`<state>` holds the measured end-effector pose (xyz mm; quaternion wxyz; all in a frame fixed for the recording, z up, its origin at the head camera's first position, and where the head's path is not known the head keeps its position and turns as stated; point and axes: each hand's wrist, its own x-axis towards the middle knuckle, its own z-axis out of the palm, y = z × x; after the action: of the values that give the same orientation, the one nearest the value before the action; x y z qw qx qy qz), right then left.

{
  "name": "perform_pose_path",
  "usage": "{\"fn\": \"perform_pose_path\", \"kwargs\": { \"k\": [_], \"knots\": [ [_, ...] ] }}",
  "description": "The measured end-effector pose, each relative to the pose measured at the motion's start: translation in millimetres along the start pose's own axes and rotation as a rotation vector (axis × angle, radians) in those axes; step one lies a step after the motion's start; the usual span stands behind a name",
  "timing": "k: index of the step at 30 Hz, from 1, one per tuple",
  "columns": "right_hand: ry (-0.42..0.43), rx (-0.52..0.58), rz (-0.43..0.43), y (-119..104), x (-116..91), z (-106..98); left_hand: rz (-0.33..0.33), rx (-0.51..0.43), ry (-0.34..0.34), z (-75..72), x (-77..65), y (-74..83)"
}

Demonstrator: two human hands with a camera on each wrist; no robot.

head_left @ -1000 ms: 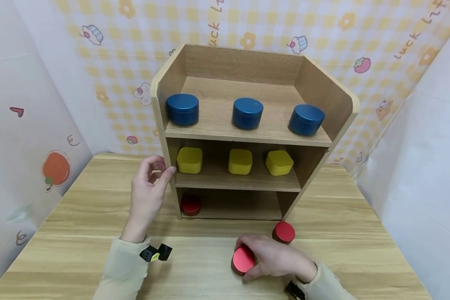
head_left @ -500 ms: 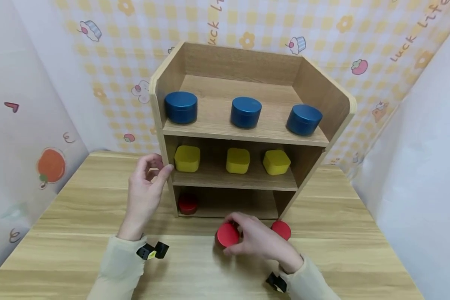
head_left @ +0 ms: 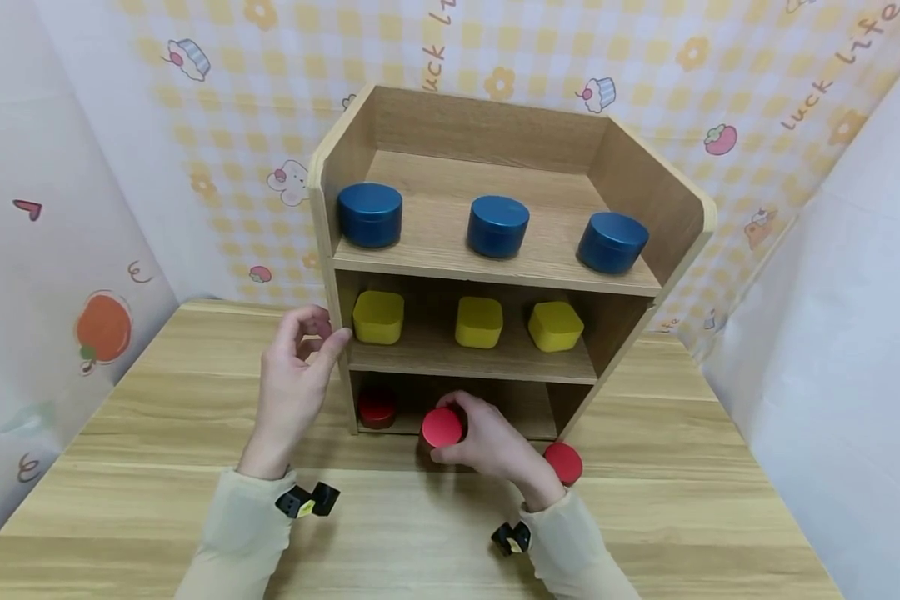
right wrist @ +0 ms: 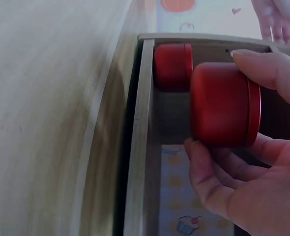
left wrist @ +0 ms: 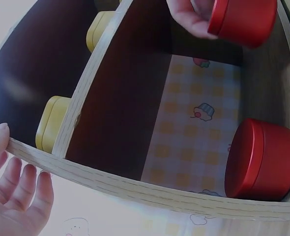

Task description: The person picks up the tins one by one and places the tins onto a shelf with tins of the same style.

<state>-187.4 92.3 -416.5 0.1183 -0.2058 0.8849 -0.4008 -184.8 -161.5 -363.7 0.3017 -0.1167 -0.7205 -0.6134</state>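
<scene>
My right hand (head_left: 487, 437) grips a round red tin (head_left: 442, 427) between thumb and fingers, just in front of the bottom compartment of a wooden shelf unit (head_left: 480, 362). The right wrist view shows this lidded tin (right wrist: 223, 104) near a second red tin (right wrist: 172, 68), which stands inside at the left end of the bottom shelf. My left hand (head_left: 296, 367) holds the unit's left side panel, thumb on the front edge and fingers along the outside. A third red tin (head_left: 564, 463) stands on the table by the unit's right front corner.
Three blue tins, the middle one (head_left: 498, 226) between two others, stand on the top shelf. Below them, three yellow boxes, with one (head_left: 479, 322) in the centre, line the middle shelf. The unit stands on a wood-grain table (head_left: 157, 450) before a patterned cloth backdrop (head_left: 487, 42).
My right hand has carried the gripped red tin forward and to the left, from the table up to the bottom shelf's front. The left hand stays at the side panel.
</scene>
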Motion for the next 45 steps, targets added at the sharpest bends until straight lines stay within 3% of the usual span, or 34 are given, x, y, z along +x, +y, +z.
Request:
{"fn": "perform_pose_path", "kwargs": {
  "k": [8, 20, 30, 45],
  "knots": [
    [0.083, 0.137, 0.100, 11, 18, 5, -0.012, -0.006, 0.000, 0.6, -0.2, -0.2],
    [0.214, 0.203, 0.181, 26, 29, 14, 0.008, -0.008, 0.006, 1.3, 0.5, 0.5],
    [0.221, 0.170, 0.226, 29, 27, 12, 0.016, -0.016, 0.008, 2.0, 0.2, -0.6],
    [0.196, 0.116, 0.219, 29, 25, 10, 0.002, -0.006, 0.010, 2.1, -0.4, 0.3]
  ]
}}
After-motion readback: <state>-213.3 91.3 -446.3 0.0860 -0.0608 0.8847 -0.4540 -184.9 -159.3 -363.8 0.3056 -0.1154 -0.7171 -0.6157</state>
